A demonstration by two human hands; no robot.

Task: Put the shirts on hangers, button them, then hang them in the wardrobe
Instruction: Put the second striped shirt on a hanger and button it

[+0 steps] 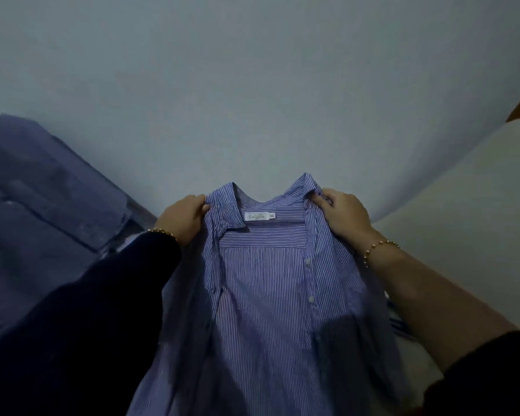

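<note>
Wall (252,85) behind; blue pile (42,190) at left. Shirt (261,295) hangs open before the wall, unbuttoned. Left hand (183,219), right hand (342,214): fingers (321,204) pinch the collar (225,205) ends. No hanger visible. Risk: releasing one hand to fetch one, shirt slumps and slips from the other pinch.

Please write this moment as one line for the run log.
striped shirt: held up, unbuttoned | left hand: grips collar | right hand: grips collar
</note>
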